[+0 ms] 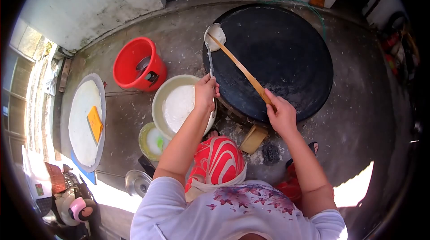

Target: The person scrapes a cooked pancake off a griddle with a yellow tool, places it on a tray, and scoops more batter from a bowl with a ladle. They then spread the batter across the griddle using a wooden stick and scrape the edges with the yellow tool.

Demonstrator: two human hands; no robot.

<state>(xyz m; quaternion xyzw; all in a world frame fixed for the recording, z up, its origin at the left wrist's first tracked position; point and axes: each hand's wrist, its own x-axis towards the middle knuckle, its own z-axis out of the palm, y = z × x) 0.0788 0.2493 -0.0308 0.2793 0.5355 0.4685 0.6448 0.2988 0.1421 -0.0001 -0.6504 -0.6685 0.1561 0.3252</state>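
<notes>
My left hand [206, 92] is closed around the handle of a ladle [210, 58]. Whitish batter [218, 32] fills the ladle's bowl, which overlaps the left edge of a large round black griddle [282, 56]. In my right hand [282, 112] is a long flat wooden stick [242, 69], gripped near its lower end. The stick's far tip meets the batter in the ladle. Below my left hand stands a pale basin [156, 105] holding more white batter [177, 108], partly covered by my forearm.
A red bucket [158, 63] stands behind the basin. Further left, a round board [101, 92] bears a thin pale sheet [83, 119] with a yellow scraper [94, 123]. A small greenish bowl [145, 138], a metal lid [138, 183] and a tan block [254, 139] sit near my legs.
</notes>
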